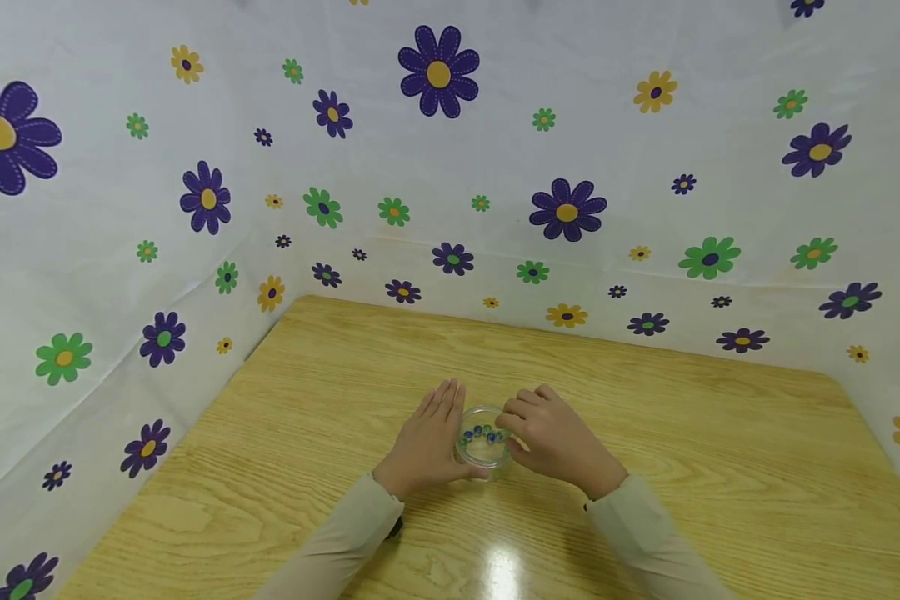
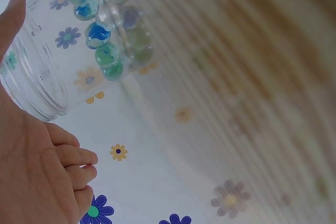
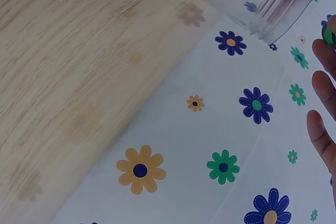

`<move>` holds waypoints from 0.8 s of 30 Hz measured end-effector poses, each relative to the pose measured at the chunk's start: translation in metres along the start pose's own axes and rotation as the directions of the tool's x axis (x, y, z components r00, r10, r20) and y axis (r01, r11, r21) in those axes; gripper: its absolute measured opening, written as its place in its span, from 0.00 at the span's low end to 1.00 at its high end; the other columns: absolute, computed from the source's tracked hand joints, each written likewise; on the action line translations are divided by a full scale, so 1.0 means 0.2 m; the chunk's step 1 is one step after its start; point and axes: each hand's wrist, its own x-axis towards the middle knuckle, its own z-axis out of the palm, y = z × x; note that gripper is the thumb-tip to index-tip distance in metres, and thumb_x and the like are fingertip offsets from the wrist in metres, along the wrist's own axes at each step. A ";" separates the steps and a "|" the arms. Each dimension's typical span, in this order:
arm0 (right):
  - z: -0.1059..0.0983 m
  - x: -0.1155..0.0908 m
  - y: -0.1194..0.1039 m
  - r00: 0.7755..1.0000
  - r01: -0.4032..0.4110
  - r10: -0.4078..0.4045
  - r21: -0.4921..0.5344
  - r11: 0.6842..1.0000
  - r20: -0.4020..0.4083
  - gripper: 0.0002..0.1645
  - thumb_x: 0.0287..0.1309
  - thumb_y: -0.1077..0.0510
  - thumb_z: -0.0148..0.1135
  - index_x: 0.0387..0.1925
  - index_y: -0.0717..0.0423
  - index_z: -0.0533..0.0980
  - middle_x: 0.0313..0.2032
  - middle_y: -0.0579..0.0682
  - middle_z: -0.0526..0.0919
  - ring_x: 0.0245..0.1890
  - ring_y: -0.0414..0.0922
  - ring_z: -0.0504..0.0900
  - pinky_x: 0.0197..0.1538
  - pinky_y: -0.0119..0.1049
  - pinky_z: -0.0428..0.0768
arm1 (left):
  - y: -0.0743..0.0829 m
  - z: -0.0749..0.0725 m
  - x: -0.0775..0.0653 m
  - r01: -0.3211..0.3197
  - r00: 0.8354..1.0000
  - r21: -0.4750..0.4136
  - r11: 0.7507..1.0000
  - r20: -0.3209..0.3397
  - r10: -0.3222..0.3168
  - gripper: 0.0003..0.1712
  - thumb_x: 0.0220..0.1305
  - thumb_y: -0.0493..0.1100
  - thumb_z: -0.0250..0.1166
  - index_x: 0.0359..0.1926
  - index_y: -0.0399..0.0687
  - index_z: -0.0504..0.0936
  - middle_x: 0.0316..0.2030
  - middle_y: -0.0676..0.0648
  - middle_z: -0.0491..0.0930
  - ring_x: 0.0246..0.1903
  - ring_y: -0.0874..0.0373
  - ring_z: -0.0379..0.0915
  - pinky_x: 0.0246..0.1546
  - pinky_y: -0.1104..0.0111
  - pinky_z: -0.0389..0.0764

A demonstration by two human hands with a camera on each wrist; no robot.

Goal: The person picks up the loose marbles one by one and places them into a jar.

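A clear round jar (image 1: 483,461) stands on the table with several blue and green glass marbles (image 2: 98,35) at its bottom. My left hand (image 1: 429,437) rests against the jar's left side, fingers straight and together, with the thumb along the near side. In the left wrist view those fingers (image 2: 76,163) lie past the threaded mouth of the jar (image 2: 37,85). My right hand (image 1: 558,433) is bent over the jar's right rim. At the right wrist view's edge its fingertips pinch a green marble (image 3: 329,35), mostly cut off, just outside the jar's mouth.
The wood-grain table (image 1: 330,392) extends around both hands. A white cloth with printed flowers (image 1: 495,158) hangs as a wall behind the table and along its left and right sides. Light glares on the tabletop near its front.
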 end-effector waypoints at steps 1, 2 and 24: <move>0.00 0.00 0.00 1.000 0.001 -0.001 0.000 1.000 -0.001 0.14 0.39 0.57 0.74 0.32 0.51 0.80 0.31 0.44 0.82 0.33 0.41 0.78 0.37 0.36 0.74 | 0.00 0.00 0.00 0.000 1.000 0.000 1.000 -0.001 0.000 0.69 0.46 0.78 0.58 0.71 0.30 0.48 0.72 0.34 0.49 0.73 0.45 0.43 0.72 0.56 0.51; 0.00 0.00 0.00 1.000 0.002 -0.002 0.000 1.000 -0.001 0.14 0.39 0.57 0.74 0.32 0.51 0.80 0.31 0.44 0.82 0.33 0.41 0.78 0.37 0.36 0.74 | 0.00 0.01 0.00 0.001 1.000 0.002 1.000 -0.001 -0.001 0.69 0.46 0.78 0.58 0.71 0.30 0.48 0.72 0.34 0.49 0.73 0.45 0.43 0.72 0.56 0.51; -0.02 -0.04 0.03 0.999 -0.033 0.033 -0.001 0.999 -0.007 0.14 0.39 0.56 0.75 0.32 0.51 0.80 0.31 0.44 0.82 0.33 0.41 0.78 0.37 0.38 0.75 | 0.00 0.01 0.00 -0.003 1.000 0.009 1.000 -0.017 0.003 0.68 0.46 0.77 0.59 0.70 0.29 0.49 0.71 0.33 0.50 0.72 0.44 0.45 0.72 0.56 0.51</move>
